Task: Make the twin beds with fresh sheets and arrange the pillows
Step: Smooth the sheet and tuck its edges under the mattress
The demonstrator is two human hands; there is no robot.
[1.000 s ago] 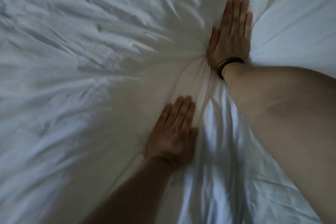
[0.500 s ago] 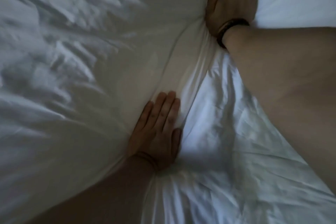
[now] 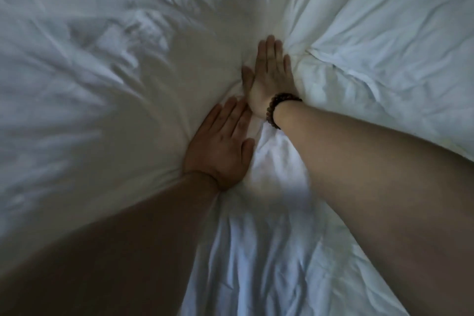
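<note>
Near sheet: a wrinkled white sheet (image 3: 269,264) lies nearest, between the two forearms, and runs up into a crease.
Left hand: the left hand (image 3: 220,149) is down flat, just left of centre, on the line where the sheet meets the puffy white cover (image 3: 102,97) that fills the left side.
Left grip: open palm, fingers straight and together, pressing, holding nothing.
Right hand: the right hand (image 3: 269,79) sits just beyond, its heel close to the left fingertips, and presses into the crease.
Right grip: flat too, fingers straight, thumb out left, nothing gripped.
Wrist: a dark beaded bracelet (image 3: 274,108) circles the right wrist.
Far right: plump white bedding (image 3: 384,59) bulges just beside the right hand; pillow or duvet, I cannot tell.
</note>
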